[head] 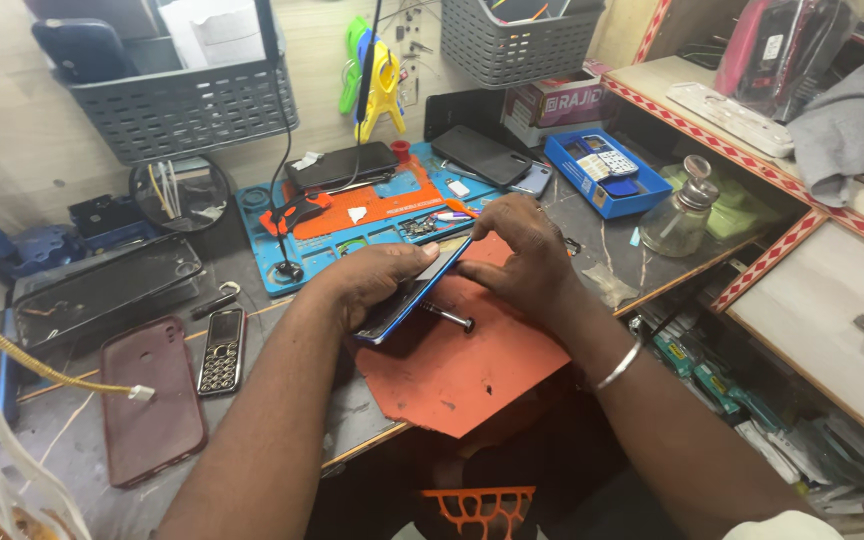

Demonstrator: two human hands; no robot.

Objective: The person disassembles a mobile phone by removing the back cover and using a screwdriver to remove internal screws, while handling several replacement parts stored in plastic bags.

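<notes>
Head view looks down on a cluttered repair bench: nearest, an orange mat (472, 370) covers the bench edge, and just above it both hands grip a blue-edged smartphone (414, 292), tilted on its long side. Left hand (377, 280) is closed around its lower half; right hand (522, 255) pinches its upper end with fingertips together. A metal screwdriver (449, 317) lies on the mat beneath. Left of them rest a small keypad phone (222, 350) and a maroon phone case (150, 395). Farther back sits a blue work tray (352, 215), then grey baskets (187, 105).
</notes>
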